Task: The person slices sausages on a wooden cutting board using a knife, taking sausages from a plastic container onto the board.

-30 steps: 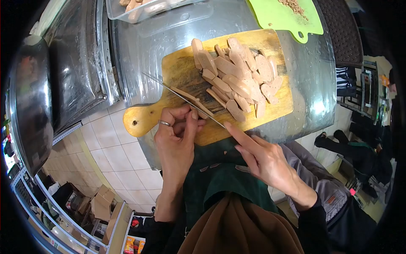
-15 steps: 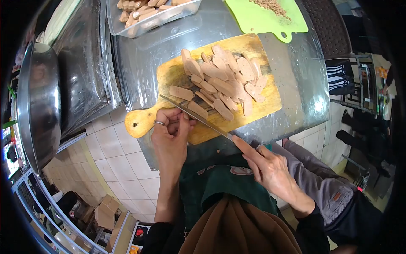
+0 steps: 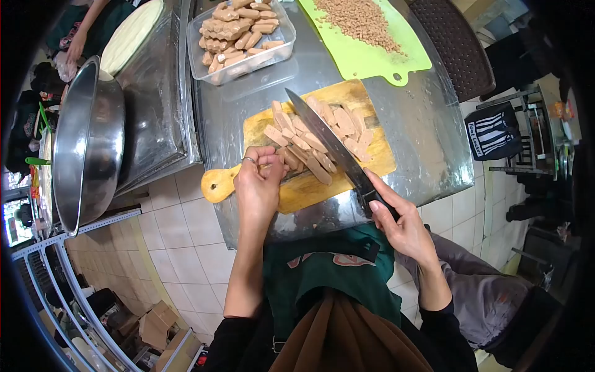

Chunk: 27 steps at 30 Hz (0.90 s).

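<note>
Many light-brown sausage slices (image 3: pixel 319 139) lie piled on a yellow wooden cutting board (image 3: pixel 378 149) with a rounded handle at the left. My right hand (image 3: pixel 400 220) grips the black handle of a large kitchen knife (image 3: pixel 331 142). Its blade is raised over the slices and points away to the upper left, hiding part of the pile. At the pile's left edge, my left hand (image 3: pixel 257 183), with a ring on one finger, has its bent fingers and thumb closed around a slice; the fingertips are partly hidden.
A clear plastic container (image 3: pixel 242 62) of sausage pieces stands beyond the board. A green cutting board (image 3: pixel 403 56) with small brown bits lies at the far right. Left are a large metal bowl (image 3: pixel 87 149) and a flat dough sheet (image 3: pixel 131 34). Another person's hand (image 3: pixel 77 46) is at upper left.
The knife has lifted off the board's left side and swung right, its blade now over the pile. My left hand has moved to the slices' left edge. The camera view has shifted.
</note>
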{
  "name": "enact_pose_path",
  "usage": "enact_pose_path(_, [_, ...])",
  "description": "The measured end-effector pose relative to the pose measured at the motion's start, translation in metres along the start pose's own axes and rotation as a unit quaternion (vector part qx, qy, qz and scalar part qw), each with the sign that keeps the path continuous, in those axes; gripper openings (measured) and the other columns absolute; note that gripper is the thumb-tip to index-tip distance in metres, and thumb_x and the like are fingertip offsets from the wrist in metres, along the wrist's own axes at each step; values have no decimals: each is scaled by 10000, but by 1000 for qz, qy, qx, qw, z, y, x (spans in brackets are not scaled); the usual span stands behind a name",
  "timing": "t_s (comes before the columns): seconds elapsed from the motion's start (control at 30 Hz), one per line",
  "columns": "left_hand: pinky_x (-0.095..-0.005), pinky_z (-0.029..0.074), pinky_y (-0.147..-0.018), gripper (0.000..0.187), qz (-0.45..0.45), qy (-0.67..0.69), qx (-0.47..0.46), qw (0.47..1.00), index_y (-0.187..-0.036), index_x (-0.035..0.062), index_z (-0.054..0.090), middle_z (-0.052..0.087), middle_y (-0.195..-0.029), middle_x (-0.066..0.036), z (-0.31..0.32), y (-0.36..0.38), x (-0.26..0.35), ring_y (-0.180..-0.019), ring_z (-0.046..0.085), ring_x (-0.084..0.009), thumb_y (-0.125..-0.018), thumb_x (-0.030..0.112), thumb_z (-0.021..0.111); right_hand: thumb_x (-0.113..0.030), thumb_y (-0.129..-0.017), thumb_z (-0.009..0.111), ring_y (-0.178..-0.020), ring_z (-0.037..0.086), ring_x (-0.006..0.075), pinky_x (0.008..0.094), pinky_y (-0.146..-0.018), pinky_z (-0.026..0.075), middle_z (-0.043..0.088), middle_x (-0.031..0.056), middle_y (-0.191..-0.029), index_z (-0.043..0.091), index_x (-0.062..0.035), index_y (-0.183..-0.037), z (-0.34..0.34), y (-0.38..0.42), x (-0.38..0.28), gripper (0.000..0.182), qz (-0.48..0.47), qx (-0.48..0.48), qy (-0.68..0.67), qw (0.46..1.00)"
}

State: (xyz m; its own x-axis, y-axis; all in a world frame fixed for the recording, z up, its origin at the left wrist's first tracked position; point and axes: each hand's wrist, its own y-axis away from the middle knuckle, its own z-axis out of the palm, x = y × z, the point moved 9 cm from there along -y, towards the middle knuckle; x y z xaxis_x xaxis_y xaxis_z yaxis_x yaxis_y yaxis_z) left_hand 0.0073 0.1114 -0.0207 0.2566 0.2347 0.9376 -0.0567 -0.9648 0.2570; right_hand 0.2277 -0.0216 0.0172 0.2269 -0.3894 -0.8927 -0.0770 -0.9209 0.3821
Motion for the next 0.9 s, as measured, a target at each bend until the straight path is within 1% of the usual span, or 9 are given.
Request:
enact_pose_path(0.1, [-225,553,-717,211,24,5,2,1000,-1110,-63,570,656,-956,-102,4,-10,3,-794,671,-119,-945,48,640,-95,-1015,518,-653,458,67,225,-617,446,602,61,-1286,427,-123,-1501,-4,4,5,495,-14,-1,-10,1000])
enact_pose_path(0.27, [-231,537,-604,173,52,-117,-8,992,-1085,-34,616,681,-919,-70,2,-18,29,-723,658,-100,-947,68,639,-64,-1001,519,-649,458,63,221,-633,427,554,-6,-762,430,-130,-1503,-10,8,4,514,-43,23,3,999])
enact_pose_path(0.37, [-279,506,-562,147,110,-169,-3,980,-1027,-5,646,703,-822,-87,-4,-25,62,-614,671,-124,-948,119,636,-66,-1000,523,-652,463,65,224,-637,433,578,3,-800,429,-131,-1503,-11,9,7,516,-22,20,-9,1000])
enact_pose_path(0.6, [-445,525,-739,181,327,-304,47,894,-1015,47,680,715,-892,-181,-3,-124,129,-833,683,-373,-918,195,641,-89,-999,536,-658,468,69,238,-643,445,545,-7,-759,438,-133,-1496,-12,8,7,509,-40,33,-23,998])
enact_pose_path(0.7, [-442,524,-782,224,336,-475,-17,813,-1020,66,688,714,-939,-196,27,-183,140,-854,681,-369,-890,248,671,-82,-997,538,-687,488,67,239,-667,461,537,-19,-763,446,-128,-1492,-11,9,18,507,-33,37,-6,999])
enact_pose_path(0.77, [-443,497,-924,396,265,-550,-103,785,-1123,148,653,673,-1191,-168,44,-235,127,-1094,637,-324,-812,374,745,-97,-1003,537,-700,499,79,250,-683,469,573,7,-782,457,-134,-1485,-9,9,22,490,-80,50,16,995])
enact_pose_path(0.83, [-506,410,-1021,436,584,-574,11,574,-1117,245,638,559,-1405,-105,55,-229,142,-1306,469,-292,-743,425,770,-132,-993,563,-750,626,198,324,-755,510,681,163,-890,503,-155,-1443,-11,12,21,455,-197,142,49,969])
enact_pose_path(0.87, [-559,330,-1060,384,517,-613,-23,597,-1046,297,650,513,-1454,-21,58,-219,156,-1369,340,-269,-722,465,768,-144,-1000,554,-874,656,226,328,-822,508,681,177,-1030,489,-156,-1451,-8,10,24,455,-136,97,41,985])
enact_pose_path(0.9, [-484,419,-976,350,568,-593,-11,571,-1009,220,665,641,-1259,-20,58,-206,164,-1184,516,-261,-756,441,762,-155,-1008,545,-998,686,255,333,-889,507,680,191,-1171,475,-156,-1458,-3,12,25,455,-76,47,27,996])
